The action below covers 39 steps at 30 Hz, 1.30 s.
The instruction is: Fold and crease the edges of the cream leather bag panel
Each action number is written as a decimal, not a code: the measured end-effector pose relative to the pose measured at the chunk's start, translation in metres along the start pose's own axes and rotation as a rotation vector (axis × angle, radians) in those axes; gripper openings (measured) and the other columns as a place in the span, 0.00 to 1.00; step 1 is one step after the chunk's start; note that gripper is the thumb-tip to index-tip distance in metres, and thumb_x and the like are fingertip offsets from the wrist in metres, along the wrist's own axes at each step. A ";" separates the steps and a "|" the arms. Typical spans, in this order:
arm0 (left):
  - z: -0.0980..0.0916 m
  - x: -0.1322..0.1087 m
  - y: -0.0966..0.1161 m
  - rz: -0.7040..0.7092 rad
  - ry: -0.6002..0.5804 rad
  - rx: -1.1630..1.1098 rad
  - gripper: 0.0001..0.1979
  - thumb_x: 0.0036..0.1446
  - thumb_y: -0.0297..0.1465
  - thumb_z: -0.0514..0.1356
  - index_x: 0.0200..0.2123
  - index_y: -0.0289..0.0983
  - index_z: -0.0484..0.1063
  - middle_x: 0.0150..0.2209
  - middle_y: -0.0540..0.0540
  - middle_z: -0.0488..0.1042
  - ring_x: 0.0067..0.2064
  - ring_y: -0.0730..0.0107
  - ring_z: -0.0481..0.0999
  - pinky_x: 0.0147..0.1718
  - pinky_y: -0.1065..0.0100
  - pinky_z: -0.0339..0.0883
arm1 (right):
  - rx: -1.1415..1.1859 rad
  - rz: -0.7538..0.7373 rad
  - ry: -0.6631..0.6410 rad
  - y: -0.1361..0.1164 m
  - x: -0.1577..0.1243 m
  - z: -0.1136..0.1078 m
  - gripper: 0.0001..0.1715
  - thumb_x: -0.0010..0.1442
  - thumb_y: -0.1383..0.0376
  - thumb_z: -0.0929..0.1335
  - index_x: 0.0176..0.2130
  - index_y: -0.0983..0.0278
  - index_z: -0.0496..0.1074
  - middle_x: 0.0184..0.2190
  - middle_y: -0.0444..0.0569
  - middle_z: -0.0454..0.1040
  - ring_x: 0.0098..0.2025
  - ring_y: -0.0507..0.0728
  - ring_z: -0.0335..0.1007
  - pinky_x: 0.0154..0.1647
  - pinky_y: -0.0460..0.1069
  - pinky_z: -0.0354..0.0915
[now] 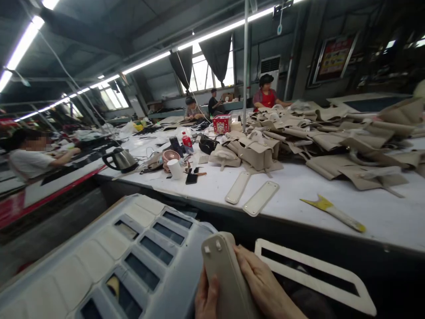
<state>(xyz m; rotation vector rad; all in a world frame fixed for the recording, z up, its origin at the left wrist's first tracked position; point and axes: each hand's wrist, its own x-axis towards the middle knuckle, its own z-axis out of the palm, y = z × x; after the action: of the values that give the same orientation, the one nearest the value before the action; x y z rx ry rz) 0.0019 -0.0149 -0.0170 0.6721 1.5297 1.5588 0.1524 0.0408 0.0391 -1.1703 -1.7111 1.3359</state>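
Between my two hands, low in the head view, is a taupe rounded-end leather panel (226,270), thick like a small stack, with two small white tabs near its upper end. My left hand (208,294) grips its left edge, thumb on the face. Along the opposite edge my right hand (260,279) is closed, fingers together. Two similar pale panels, one nearer (261,198) and one farther (237,188), lie flat on the white table with metal studs at their ends. A white oblong frame (318,270) with a long slot sits right of my right hand.
A blue-grey slotted rack (186,261) stands at lower left. On the white table (288,221) are a yellow-ended tool (334,212), piled taupe bag pieces (358,155), a kettle (121,159), a white cup (174,169) and a pole (245,79). Several people work around the tables.
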 end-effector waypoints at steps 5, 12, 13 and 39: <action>0.009 -0.011 0.008 0.227 0.121 0.232 0.32 0.57 0.53 0.57 0.57 0.39 0.69 0.52 0.40 0.72 0.55 0.52 0.70 0.53 0.58 0.64 | -0.236 -0.156 0.007 -0.005 -0.026 0.008 0.39 0.68 0.52 0.54 0.67 0.75 0.52 0.61 0.68 0.63 0.56 0.70 0.69 0.57 0.63 0.64; 0.021 -0.018 0.010 0.353 0.155 0.336 0.25 0.60 0.47 0.57 0.52 0.37 0.73 0.46 0.41 0.70 0.48 0.55 0.70 0.50 0.59 0.64 | -0.153 -0.052 0.093 -0.008 -0.022 0.015 0.28 0.68 0.52 0.53 0.52 0.70 0.65 0.36 0.60 0.78 0.36 0.65 0.76 0.39 0.55 0.69; 0.023 -0.020 0.008 0.353 0.160 0.331 0.25 0.60 0.47 0.57 0.52 0.37 0.73 0.47 0.41 0.70 0.48 0.55 0.70 0.51 0.58 0.63 | -0.119 -0.039 0.106 -0.008 -0.023 0.013 0.26 0.69 0.52 0.54 0.46 0.67 0.67 0.33 0.57 0.77 0.34 0.62 0.75 0.36 0.53 0.68; 0.031 -0.006 0.064 0.165 -0.225 -0.158 0.21 0.63 0.48 0.52 0.43 0.36 0.71 0.45 0.41 0.76 0.45 0.59 0.76 0.45 0.63 0.70 | -0.155 -0.311 0.178 0.002 -0.030 0.018 0.17 0.71 0.56 0.54 0.32 0.60 0.58 0.20 0.42 0.63 0.19 0.51 0.59 0.22 0.48 0.48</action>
<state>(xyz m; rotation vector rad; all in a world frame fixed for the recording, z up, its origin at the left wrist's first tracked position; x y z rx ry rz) 0.0190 0.0020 0.0506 0.8678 1.1973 1.6448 0.1485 0.0063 0.0328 -1.0208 -1.8026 0.8997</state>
